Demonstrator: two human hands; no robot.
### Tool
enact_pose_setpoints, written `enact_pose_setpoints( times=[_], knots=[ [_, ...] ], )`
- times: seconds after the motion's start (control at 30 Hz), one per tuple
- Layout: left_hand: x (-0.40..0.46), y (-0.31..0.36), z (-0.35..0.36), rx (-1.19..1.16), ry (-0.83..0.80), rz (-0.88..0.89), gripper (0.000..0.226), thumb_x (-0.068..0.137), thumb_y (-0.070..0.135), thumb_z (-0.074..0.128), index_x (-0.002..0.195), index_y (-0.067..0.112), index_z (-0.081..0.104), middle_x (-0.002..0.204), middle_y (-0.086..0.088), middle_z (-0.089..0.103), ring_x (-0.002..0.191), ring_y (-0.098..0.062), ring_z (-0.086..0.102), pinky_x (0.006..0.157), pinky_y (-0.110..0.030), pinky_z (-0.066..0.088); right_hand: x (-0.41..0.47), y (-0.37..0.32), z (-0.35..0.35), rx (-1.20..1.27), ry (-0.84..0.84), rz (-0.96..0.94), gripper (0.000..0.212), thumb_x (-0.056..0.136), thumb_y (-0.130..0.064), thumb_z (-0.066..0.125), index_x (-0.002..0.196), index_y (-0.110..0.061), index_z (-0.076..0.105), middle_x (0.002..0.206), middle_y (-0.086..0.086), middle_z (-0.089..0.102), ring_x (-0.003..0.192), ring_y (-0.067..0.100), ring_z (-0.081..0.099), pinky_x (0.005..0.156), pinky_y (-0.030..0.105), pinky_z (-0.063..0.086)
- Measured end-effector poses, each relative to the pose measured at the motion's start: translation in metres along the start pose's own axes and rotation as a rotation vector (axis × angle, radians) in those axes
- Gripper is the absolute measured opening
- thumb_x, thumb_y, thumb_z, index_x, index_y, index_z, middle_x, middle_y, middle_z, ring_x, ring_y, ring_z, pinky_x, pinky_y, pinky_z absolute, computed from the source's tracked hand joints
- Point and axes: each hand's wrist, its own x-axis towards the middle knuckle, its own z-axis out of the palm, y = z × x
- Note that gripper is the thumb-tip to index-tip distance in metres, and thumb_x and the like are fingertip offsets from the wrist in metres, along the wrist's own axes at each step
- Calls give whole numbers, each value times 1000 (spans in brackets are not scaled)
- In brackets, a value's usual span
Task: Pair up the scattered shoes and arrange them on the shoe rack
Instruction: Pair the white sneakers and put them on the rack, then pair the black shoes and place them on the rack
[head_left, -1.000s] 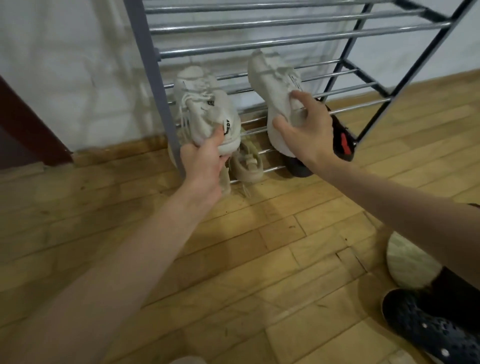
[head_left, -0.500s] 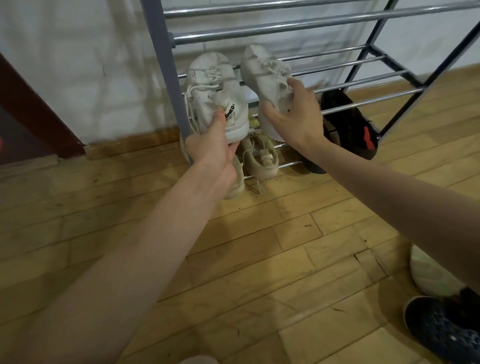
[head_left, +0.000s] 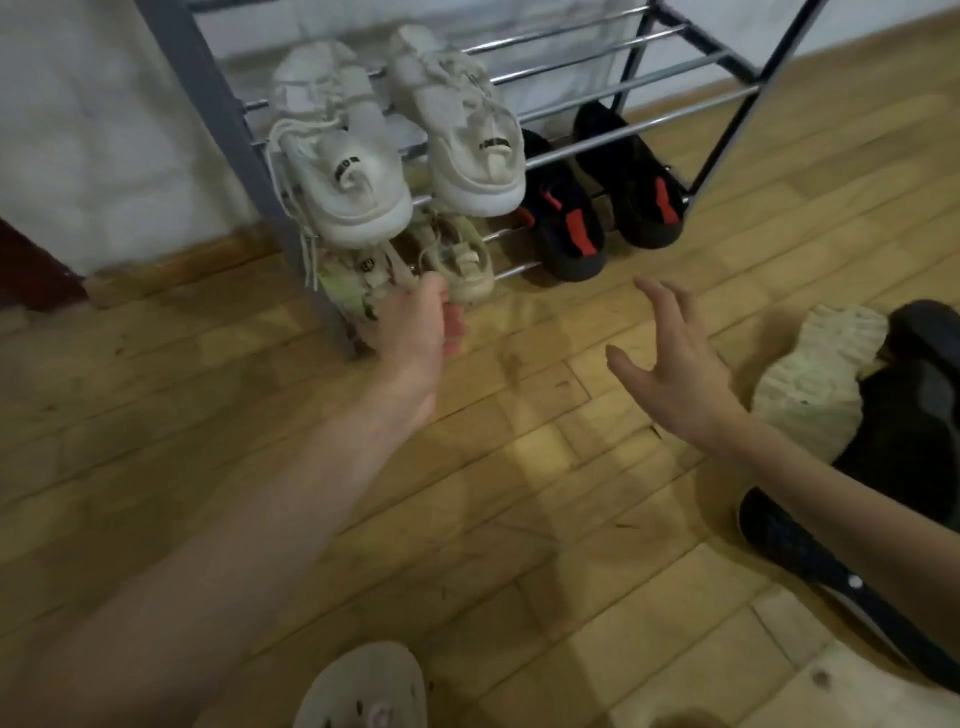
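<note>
Two white shoes (head_left: 343, 171) sit side by side on the shoe rack (head_left: 639, 83), left of two black and red shoes (head_left: 602, 208), while the left hand (head_left: 415, 332) touches a small pale shoe (head_left: 462, 260) below, grip too blurred to tell, and the right hand (head_left: 675, 374) hangs open, fingers spread, near the floor.

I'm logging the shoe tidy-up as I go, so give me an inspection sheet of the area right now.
Surface: wooden floor, worn boards.
Job's things: white sneaker pair on the shoe rack; black-and-red pair beside it; beige pair on the bottom rail.
Clutter: cream shoe and dark shoe loose on the floor, right; pale clog at the bottom edge.
Grips: left hand by the beige pair, fingers hidden; right hand open, empty.
Cables: nothing seen.
Surroundings: white wall.
</note>
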Motion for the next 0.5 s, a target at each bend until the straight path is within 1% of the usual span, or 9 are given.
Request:
enact_pose_setpoints(
  times=[0.07,0.13,0.2,0.23,0.27,0.33,0.37,0.43,0.5],
  knots=[
    [-1,-19,19,225,-140,-10,13,90,13,51,78,14,56,79,-5,61,77,-19,60,73,-34,49,-26,24,-2,8,-22,115,66,90,-22,62,147,-12,28,146,10,30,136,26,32,110,37,32],
    [-3,-38,42,372,-265,-35,15,88,8,53,76,15,54,77,-4,60,76,-19,61,69,-32,49,-54,44,-4,16,-39,215,62,89,-19,63,144,-12,33,143,11,34,133,27,36,107,36,34],
    [-11,-54,65,445,-372,-51,7,88,8,54,84,12,58,79,-5,63,79,-20,62,66,-30,49,-83,59,-6,4,-31,264,58,89,-17,63,141,-11,37,138,12,38,129,27,40,106,34,35],
    [-15,-62,75,473,-415,-51,8,88,8,53,91,9,61,81,-5,63,80,-19,62,67,-30,50,-96,64,-8,-1,-16,269,56,89,-16,63,139,-9,40,137,12,39,128,27,41,106,31,35],
    [-18,-69,84,497,-455,-49,14,88,9,53,98,6,62,83,-5,64,80,-18,63,69,-31,51,-107,70,-10,-4,4,268,53,89,-14,62,137,-8,42,136,11,40,128,25,41,105,27,33],
    [-26,-81,102,535,-511,-39,18,88,9,52,103,4,61,85,-5,65,79,-18,63,71,-32,51,-126,80,-17,-5,69,259,48,88,-11,62,133,-7,46,136,9,41,129,22,42,105,22,31],
    [-29,-86,110,547,-530,-31,16,87,8,52,101,6,61,84,-5,65,77,-17,63,70,-32,50,-134,86,-23,-4,115,256,44,89,-10,62,131,-8,49,135,8,42,129,21,43,106,24,34],
    [-32,-99,126,586,-559,-23,9,86,8,53,90,11,60,77,-2,64,70,-15,62,64,-28,47,-147,97,-34,-27,247,237,37,89,-8,62,125,-8,53,133,8,44,126,22,46,104,32,43],
    [-37,-111,140,641,-605,-18,9,85,8,55,81,16,57,77,-2,65,66,-14,62,62,-29,46,-158,107,-44,-111,414,232,35,87,-9,64,121,-7,54,129,13,44,124,26,45,101,38,45]
  ],
)
